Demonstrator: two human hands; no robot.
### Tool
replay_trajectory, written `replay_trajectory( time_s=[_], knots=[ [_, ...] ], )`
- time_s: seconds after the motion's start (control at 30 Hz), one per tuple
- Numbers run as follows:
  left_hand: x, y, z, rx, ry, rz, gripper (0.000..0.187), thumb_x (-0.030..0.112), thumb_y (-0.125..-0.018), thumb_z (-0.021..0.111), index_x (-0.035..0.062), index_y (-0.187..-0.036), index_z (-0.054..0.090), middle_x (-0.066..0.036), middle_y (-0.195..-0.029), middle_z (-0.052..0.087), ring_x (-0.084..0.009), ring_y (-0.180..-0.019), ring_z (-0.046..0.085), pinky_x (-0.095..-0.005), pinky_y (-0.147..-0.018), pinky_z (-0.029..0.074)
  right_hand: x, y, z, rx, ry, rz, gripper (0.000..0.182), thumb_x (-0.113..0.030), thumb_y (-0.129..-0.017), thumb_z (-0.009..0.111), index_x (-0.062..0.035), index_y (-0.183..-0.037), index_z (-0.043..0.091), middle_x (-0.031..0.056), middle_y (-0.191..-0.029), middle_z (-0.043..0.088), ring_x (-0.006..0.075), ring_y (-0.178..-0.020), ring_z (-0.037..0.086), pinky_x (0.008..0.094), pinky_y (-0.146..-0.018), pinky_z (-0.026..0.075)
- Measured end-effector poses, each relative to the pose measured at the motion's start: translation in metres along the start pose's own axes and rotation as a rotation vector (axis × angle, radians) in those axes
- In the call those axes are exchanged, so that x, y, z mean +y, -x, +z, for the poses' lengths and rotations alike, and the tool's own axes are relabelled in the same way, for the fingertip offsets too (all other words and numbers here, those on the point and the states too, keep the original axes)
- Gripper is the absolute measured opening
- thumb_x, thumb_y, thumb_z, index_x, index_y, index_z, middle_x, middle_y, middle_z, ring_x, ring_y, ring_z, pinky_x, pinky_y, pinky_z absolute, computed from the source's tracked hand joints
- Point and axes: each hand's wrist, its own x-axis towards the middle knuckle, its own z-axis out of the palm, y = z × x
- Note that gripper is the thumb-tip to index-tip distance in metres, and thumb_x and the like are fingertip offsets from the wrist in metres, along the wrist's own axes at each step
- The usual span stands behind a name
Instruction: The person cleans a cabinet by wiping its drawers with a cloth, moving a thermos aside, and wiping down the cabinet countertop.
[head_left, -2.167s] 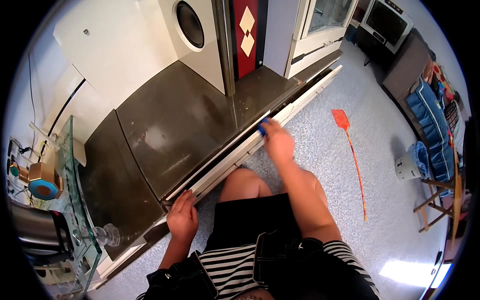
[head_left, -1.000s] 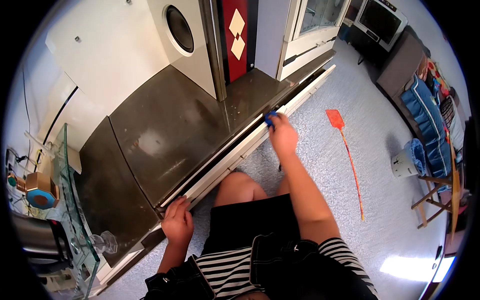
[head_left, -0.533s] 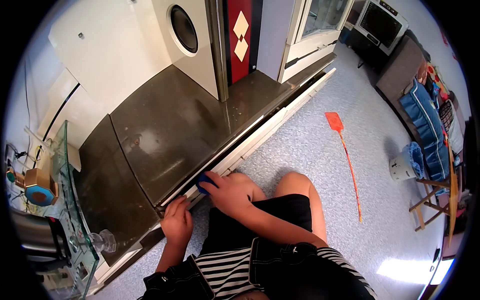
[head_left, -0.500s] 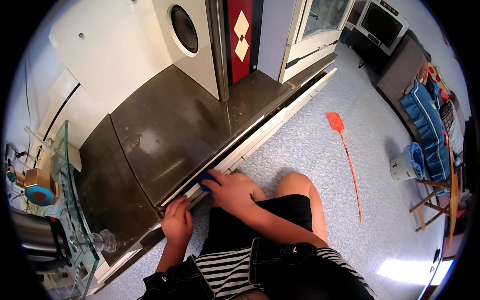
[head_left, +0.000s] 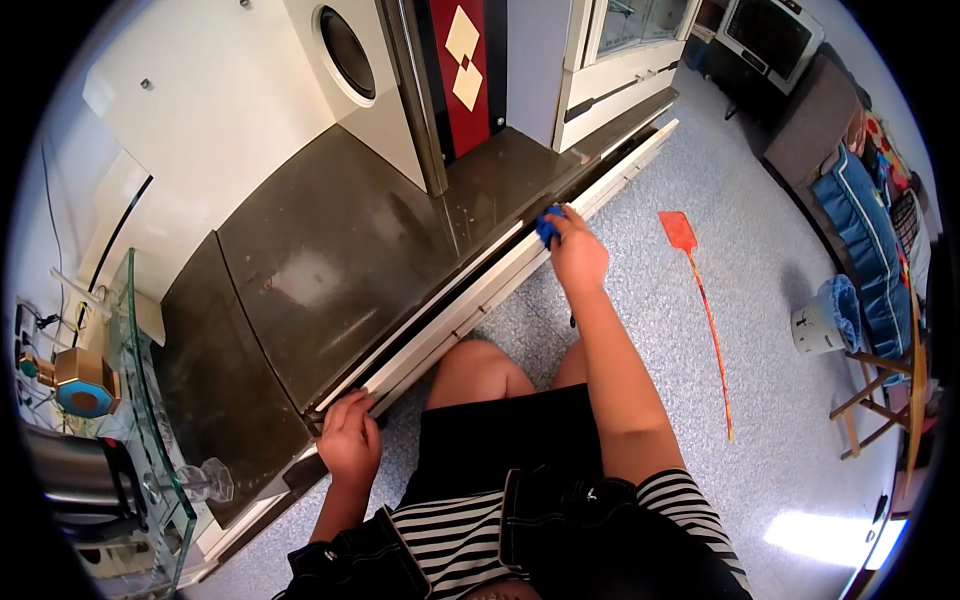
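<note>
My right hand (head_left: 579, 254) is closed around a crumpled blue cloth (head_left: 547, 226), which presses on the top edge of a long white drawer front (head_left: 478, 297). The drawer stands slightly pulled out from under a dark, glossy cabinet top (head_left: 335, 235), leaving a narrow dark gap. Near the drawer's other end, my left hand (head_left: 350, 440) has its fingers curled over the edge; part of its grip is hidden.
A red fly swatter (head_left: 679, 232) lies on the speckled floor (head_left: 640, 330). Further right are a bin (head_left: 818, 328) and a wooden stool (head_left: 880, 400). A glass shelf (head_left: 150, 400) with a kettle (head_left: 75, 480) is at left; a speaker (head_left: 350, 85) stands on the cabinet.
My right hand has slid the blue cloth along the drawer edge, away from my left hand toward the far right, and the arm has stretched out. My left hand stays at the near end.
</note>
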Motion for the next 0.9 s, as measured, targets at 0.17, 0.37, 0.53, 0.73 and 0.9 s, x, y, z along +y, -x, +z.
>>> replay_trajectory(
  time_s=[0.17, 0.37, 0.53, 0.73, 0.9],
  knots=[
    [0.000, 0.001, 0.000, 0.022, 0.023, 0.004, 0.018, -0.003, -0.082, 0.064, 0.0035, -0.096, 0.074, -0.011, -0.110, 0.074, -0.0329, -0.101, 0.071, -0.0411, -0.087, 0.058, -0.001, -0.003, 0.003, 0.006, 0.032, 0.081, 0.037, -0.011, -0.087, 0.068, -0.0242, -0.122, 0.074, 0.0010, -0.143, 0.064, 0.0295, -0.106, 0.072, 0.0415, -0.086, 0.060],
    [-0.001, 0.002, -0.002, 0.018, 0.041, 0.024, 0.019, -0.004, -0.081, 0.065, 0.0038, -0.097, 0.073, -0.010, -0.113, 0.074, -0.0324, -0.102, 0.071, -0.0407, -0.086, 0.058, -0.038, 0.061, 0.006, 0.079, -0.120, -0.208, 0.041, -0.006, -0.082, 0.071, -0.0183, -0.121, 0.072, 0.0097, -0.138, 0.066, 0.0325, -0.095, 0.072, 0.0430, -0.083, 0.060],
    [-0.003, 0.002, -0.003, -0.008, 0.033, 0.029, 0.019, -0.003, -0.081, 0.065, 0.0038, -0.097, 0.072, -0.010, -0.117, 0.073, -0.0322, -0.104, 0.071, -0.0409, -0.087, 0.058, -0.101, 0.128, 0.003, -0.051, -0.249, -0.367, 0.038, -0.006, -0.084, 0.063, -0.0170, -0.119, 0.072, 0.0083, -0.141, 0.064, 0.0302, -0.100, 0.071, 0.0409, -0.082, 0.060],
    [0.002, 0.001, -0.008, -0.080, 0.054, -0.032, 0.019, -0.002, -0.085, 0.065, 0.0041, -0.100, 0.073, -0.012, -0.119, 0.073, -0.0347, -0.109, 0.070, -0.0424, -0.093, 0.056, -0.142, 0.169, -0.006, -0.271, -0.232, -0.543, 0.044, -0.010, -0.079, 0.066, -0.0170, -0.122, 0.070, 0.0078, -0.146, 0.059, 0.0287, -0.099, 0.070, 0.0392, -0.081, 0.059],
    [0.000, 0.002, -0.008, -0.071, 0.016, 0.000, 0.021, -0.002, -0.082, 0.065, 0.0051, -0.099, 0.073, -0.009, -0.119, 0.073, -0.0325, -0.108, 0.070, -0.0425, -0.089, 0.058, -0.110, 0.140, 0.002, -0.159, -0.340, -0.468, 0.041, -0.006, -0.080, 0.067, -0.0192, -0.119, 0.072, 0.0069, -0.143, 0.063, 0.0293, -0.105, 0.071, 0.0399, -0.084, 0.060]
  ],
)
